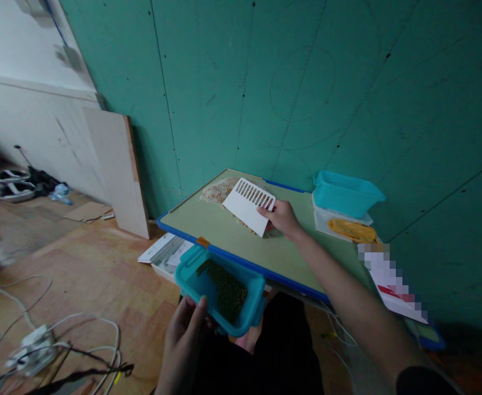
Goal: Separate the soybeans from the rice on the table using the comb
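Note:
My left hand [186,329] grips the near left rim of a turquoise plastic container [185,278], held just below the table's front edge. Small dark green beans [229,291] lie heaped in it, mostly toward its right side. Over the tabletop [195,222], my right hand [282,216] is closed on the right end of a white flat slotted scraper [245,211], tilted with its row of slots at the far side. Beyond the scraper spreads a pile of mixed pale and orange-brown grains [220,190]; a few more show under its near edge.
A second turquoise container [346,195] stands at the table's right back, with a yellow cloth-like item [352,230] before it. A partly pixelated white sheet [393,285] lies at right. The green wall [224,82] borders the table; cables and a power strip [33,348] lie on the floor.

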`<state>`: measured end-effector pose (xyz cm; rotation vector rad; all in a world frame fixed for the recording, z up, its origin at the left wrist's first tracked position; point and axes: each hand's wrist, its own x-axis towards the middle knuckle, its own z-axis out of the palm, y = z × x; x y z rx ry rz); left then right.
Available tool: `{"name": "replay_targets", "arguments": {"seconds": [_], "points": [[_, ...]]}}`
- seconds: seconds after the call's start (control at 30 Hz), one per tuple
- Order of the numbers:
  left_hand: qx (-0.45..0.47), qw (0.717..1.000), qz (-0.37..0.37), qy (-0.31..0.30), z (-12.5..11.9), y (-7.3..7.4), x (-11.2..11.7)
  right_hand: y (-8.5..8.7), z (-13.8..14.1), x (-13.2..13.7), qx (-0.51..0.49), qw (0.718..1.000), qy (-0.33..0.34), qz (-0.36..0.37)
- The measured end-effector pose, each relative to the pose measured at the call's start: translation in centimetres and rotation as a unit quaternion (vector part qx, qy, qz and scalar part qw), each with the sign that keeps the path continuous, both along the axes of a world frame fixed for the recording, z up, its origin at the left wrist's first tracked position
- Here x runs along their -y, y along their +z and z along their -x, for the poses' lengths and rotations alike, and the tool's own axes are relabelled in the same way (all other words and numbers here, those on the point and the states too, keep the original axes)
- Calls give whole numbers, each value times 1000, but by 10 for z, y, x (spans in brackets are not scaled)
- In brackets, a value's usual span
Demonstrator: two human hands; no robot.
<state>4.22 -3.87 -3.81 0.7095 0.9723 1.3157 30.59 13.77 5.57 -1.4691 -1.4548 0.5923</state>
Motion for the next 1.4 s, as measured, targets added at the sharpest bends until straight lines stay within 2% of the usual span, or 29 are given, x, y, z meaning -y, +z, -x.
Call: {"name": "replay_targets", "arguments": {"seconds": [0.33,0.6,0.83,1.2,1.4], "points": [[-25,1000,-1,-6,2,5,1,5,3,4,-10,1000,22,10],[5,1000,2,0,2,2,-1,6,2,7,-35,999,36,20],[3,1000,7,5,1,9,-1,7,1,12,-55,997,38,39],[-6,1000,-10,4,0,3,-2,12,4,21,-70,995,52,49],[-9,1000,-5,0,0,7,-3,12,7,22,-81,993,62,64]]}}
